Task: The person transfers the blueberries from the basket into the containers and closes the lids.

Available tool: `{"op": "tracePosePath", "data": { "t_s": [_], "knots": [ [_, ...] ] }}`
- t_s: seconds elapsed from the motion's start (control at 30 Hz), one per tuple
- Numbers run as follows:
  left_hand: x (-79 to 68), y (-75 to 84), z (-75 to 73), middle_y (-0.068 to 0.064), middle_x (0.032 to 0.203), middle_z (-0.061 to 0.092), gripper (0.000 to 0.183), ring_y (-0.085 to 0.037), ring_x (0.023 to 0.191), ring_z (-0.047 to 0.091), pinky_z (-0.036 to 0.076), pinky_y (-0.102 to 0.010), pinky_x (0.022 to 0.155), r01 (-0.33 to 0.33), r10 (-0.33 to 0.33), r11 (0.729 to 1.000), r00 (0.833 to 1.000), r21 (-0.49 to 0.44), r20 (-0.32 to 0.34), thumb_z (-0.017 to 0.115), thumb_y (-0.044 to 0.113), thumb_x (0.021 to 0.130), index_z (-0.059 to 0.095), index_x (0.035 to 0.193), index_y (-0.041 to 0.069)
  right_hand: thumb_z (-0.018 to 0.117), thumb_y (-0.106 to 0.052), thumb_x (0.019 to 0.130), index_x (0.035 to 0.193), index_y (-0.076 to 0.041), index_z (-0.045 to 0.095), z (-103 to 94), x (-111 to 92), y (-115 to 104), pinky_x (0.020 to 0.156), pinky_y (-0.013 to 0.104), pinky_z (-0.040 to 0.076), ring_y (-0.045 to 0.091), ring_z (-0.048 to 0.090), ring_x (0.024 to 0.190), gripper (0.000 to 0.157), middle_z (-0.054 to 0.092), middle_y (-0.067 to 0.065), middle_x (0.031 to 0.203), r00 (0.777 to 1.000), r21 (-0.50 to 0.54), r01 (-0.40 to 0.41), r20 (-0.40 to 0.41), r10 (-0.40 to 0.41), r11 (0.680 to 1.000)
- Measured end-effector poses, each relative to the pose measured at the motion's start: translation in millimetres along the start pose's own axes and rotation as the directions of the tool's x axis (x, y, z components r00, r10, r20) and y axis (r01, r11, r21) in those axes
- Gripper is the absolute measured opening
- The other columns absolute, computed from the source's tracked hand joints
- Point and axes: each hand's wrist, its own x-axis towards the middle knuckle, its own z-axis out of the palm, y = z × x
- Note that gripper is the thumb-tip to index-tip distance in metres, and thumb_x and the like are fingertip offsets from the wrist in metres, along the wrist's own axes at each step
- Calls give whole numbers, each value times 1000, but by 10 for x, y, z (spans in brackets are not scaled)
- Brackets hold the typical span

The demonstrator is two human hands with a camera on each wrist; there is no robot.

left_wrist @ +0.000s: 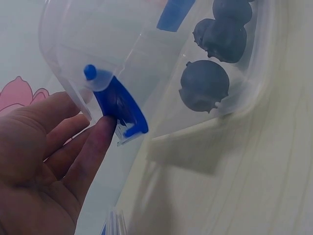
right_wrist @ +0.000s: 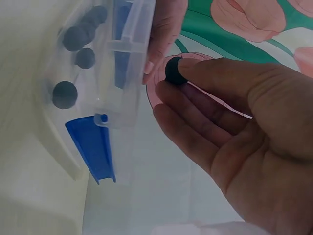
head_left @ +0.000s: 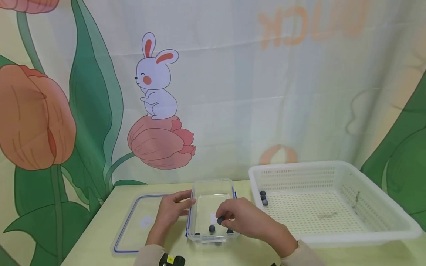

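A clear plastic food container (head_left: 213, 181) with blue side clips stands tilted on the table. My left hand (head_left: 172, 208) grips its left side, thumb at the rim, fingers by the blue clip (left_wrist: 120, 107). Over the container's right part, my right hand (head_left: 247, 218) pinches a blueberry (right_wrist: 174, 71) between thumb and fingertips. Several blueberries (left_wrist: 204, 85) lie inside the container, gathered along its near, lower end. One more loose blueberry (head_left: 212, 228) shows just left of the right hand.
A white perforated plastic basket (head_left: 299, 167) stands at the right, with several blueberries (head_left: 264, 198) by its left wall. On the left, a clear lid (head_left: 128, 218) with a blue seal lies flat. A printed curtain (head_left: 219, 92) hangs behind the table (head_left: 100, 236).
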Motion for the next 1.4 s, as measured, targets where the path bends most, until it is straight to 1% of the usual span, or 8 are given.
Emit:
{"op": "tracePosePath", "data": {
  "t_s": [0.13, 0.3, 0.43, 0.7, 0.93, 1.03, 1.23, 1.4],
  "knots": [
    [1, 3, 5, -16, 134, 71, 39, -31, 110, 73, 66, -36, 80, 10, -10, 1000, 1000, -6, -1, 81, 16, 97, 74, 134, 6, 80, 5, 90, 100, -5, 76, 48, 8, 20, 75, 21, 59, 3, 69, 83, 15, 74, -4, 94, 999, -37, 6, 37, -5, 999],
    [8, 2, 4, -16, 134, 71, 40, -30, 110, 73, 65, -36, 80, 13, -13, 1000, 1000, -4, -2, 81, 18, 97, 74, 134, 6, 82, 6, 88, 95, -6, 76, 76, 9, 51, 74, 20, 58, 0, 66, 80, 15, 74, -4, 90, 998, -95, 23, 58, -18, 995],
    [19, -6, 8, -16, 134, 71, 41, -30, 109, 73, 65, -35, 80, 12, -12, 1000, 1000, -4, -5, 82, 18, 96, 74, 134, 6, 81, 5, 88, 95, -5, 75, 80, 9, 57, 74, 20, 58, 0, 66, 79, 14, 75, -3, 90, 997, -113, 16, 74, -8, 994],
    [11, 1, 9, -15, 134, 71, 41, -30, 109, 73, 65, -36, 81, 12, -12, 1000, 1000, -13, 0, 81, 18, 96, 74, 135, 6, 79, 7, 87, 97, -6, 75, 69, -2, 46, 75, 20, 58, 2, 67, 81, 17, 75, -1, 94, 996, -154, 51, 77, -40, 987],
    [-14, 19, -2, -17, 134, 71, 41, -29, 109, 74, 66, -37, 81, 8, -8, 1000, 1000, -21, -1, 81, 16, 96, 73, 135, 4, 79, 6, 89, 99, -7, 76, 41, -6, 0, 76, 19, 57, 0, 66, 83, 17, 74, -3, 96, 996, -175, 37, 83, -23, 984],
    [-22, 22, -7, -17, 134, 71, 41, -30, 108, 74, 66, -37, 81, 8, -8, 1000, 1000, -21, -1, 81, 16, 97, 73, 135, 4, 79, 6, 89, 100, -6, 76, 32, -9, -53, 77, 19, 58, 0, 67, 83, 16, 74, -2, 97, 996, -170, 53, 80, -40, 984],
    [-25, 24, -16, -17, 134, 71, 41, -30, 108, 74, 66, -37, 81, -2, 2, 1000, 1000, -21, 1, 81, 17, 97, 73, 135, 4, 79, 1, 93, 106, -7, 76, -53, -42, -180, 80, 24, 60, 2, 69, 88, 15, 74, -2, 103, 996, -150, 64, 73, -53, 987],
    [-15, 13, -1, -17, 134, 71, 42, -30, 109, 74, 65, -39, 82, 1, -1, 1000, 1000, -15, 7, 81, 18, 97, 73, 135, 4, 78, -3, 96, 108, -10, 74, -237, -128, -247, 83, 28, 61, 5, 70, 92, 14, 74, -6, 104, 999, -109, 34, 9, -34, 993]
  ]
}}
